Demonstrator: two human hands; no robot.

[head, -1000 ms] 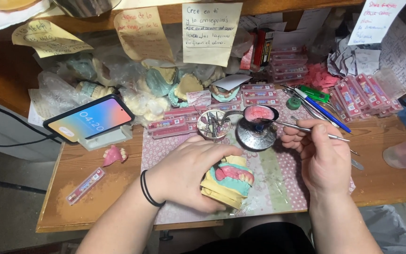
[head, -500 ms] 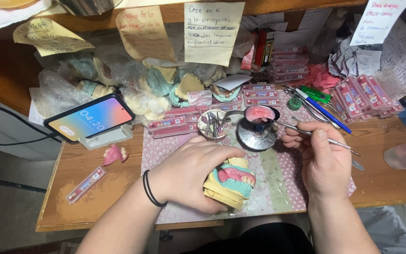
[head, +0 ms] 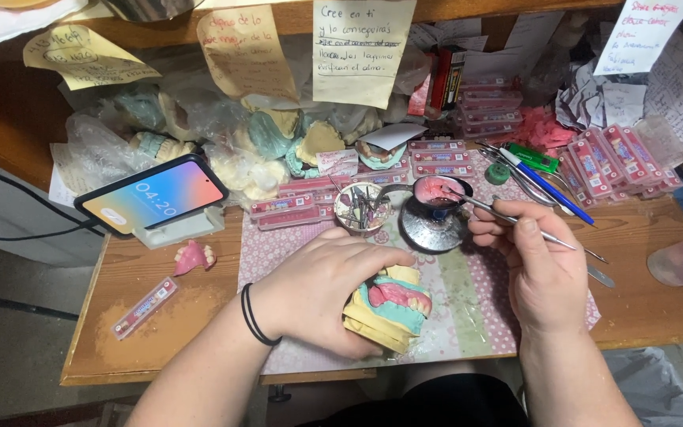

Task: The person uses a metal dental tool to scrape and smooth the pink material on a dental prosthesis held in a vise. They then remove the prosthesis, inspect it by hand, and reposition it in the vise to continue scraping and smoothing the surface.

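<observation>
My left hand (head: 322, 285) holds the yellow dental cast (head: 389, 307) (pink wax gums, teal base) on the patterned mat (head: 468, 304). My right hand (head: 535, 265) grips a thin metal tool (head: 492, 209) over the cluttered wooden counter (head: 160, 332).

A worn wooden workbench (head: 160, 316) fills the view, its back rising into a wooden shelf edge (head: 468, 8) hung with handwritten paper notes (head: 364, 47). Grey floor (head: 17, 348) shows left, crossed by black cables (head: 9, 229).
</observation>
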